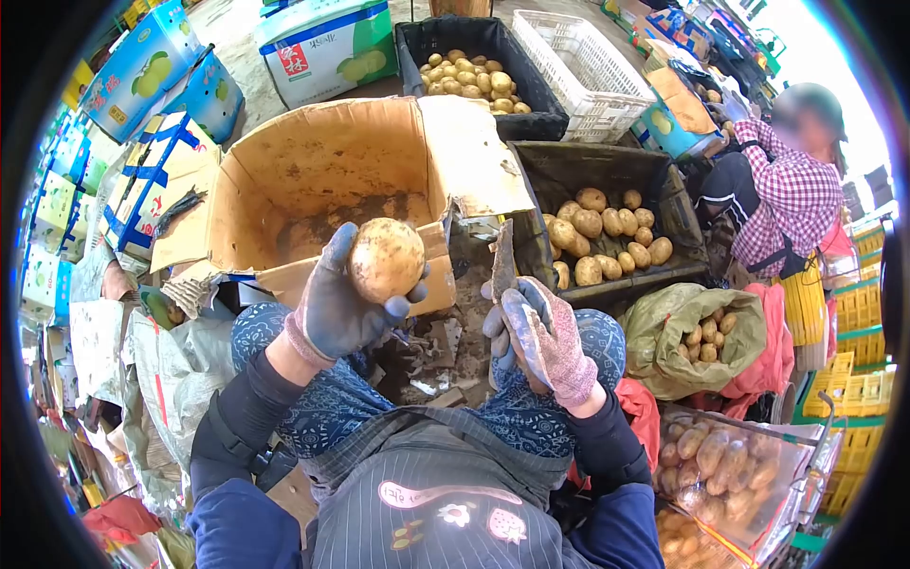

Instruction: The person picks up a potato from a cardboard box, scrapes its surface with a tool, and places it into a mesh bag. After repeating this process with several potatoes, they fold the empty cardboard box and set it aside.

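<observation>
My left hand (336, 308), in a dark grey and pink glove, holds a large round potato (387, 258) up before the open cardboard box (322, 180). The fingers curl round the potato's lower side. My right hand (545, 337), in a similar glove, is closed on a flat dark blade-like tool (503, 261) that points upward. Right of it stands a black crate (654, 171) with several potatoes (607, 223) in it. The cardboard box holds only dirt on its bottom, as far as its inside shows.
Behind are a black crate of potatoes (474, 81), a white basket (588, 71) and a fruit carton (327, 57). A green sack (654, 327) of potatoes and a clear bag (725, 465) lie at right. A co-worker (787, 190) sits at the upper right.
</observation>
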The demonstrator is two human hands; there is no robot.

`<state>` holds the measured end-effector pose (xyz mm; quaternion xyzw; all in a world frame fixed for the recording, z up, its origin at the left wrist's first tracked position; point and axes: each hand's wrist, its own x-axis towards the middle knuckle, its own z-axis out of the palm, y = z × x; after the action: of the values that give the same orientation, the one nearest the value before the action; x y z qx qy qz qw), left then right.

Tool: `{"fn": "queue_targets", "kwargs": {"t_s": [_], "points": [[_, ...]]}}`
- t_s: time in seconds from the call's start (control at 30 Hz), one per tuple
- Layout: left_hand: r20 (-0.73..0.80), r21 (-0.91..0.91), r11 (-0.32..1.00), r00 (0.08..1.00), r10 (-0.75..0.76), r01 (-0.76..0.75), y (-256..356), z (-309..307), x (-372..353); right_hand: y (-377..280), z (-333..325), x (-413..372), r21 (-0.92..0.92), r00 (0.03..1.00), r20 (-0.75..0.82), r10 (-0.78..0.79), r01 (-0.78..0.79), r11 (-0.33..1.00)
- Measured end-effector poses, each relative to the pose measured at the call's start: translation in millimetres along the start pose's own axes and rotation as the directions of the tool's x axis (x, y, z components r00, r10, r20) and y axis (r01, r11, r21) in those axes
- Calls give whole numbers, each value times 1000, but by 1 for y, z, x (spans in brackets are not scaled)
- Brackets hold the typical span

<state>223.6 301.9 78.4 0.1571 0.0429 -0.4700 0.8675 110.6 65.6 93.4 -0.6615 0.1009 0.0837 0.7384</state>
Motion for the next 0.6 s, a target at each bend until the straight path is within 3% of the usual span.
{"fn": "queue_targets", "kwargs": {"t_s": [0.07, 0.43, 0.6], "points": [[-57, 17, 1000, 998, 6, -5, -2, 7, -2, 2, 0, 1, -12, 1000, -6, 6, -6, 1000], [11, 56, 998, 1000, 14, -15, -2, -4, -1, 6, 4, 4, -57, 1000, -3, -18, 17, 998], [136, -7, 993, 984, -112, 115, 3, -5, -1, 0, 5, 1, -103, 1000, 6, 4, -4, 995]]}}
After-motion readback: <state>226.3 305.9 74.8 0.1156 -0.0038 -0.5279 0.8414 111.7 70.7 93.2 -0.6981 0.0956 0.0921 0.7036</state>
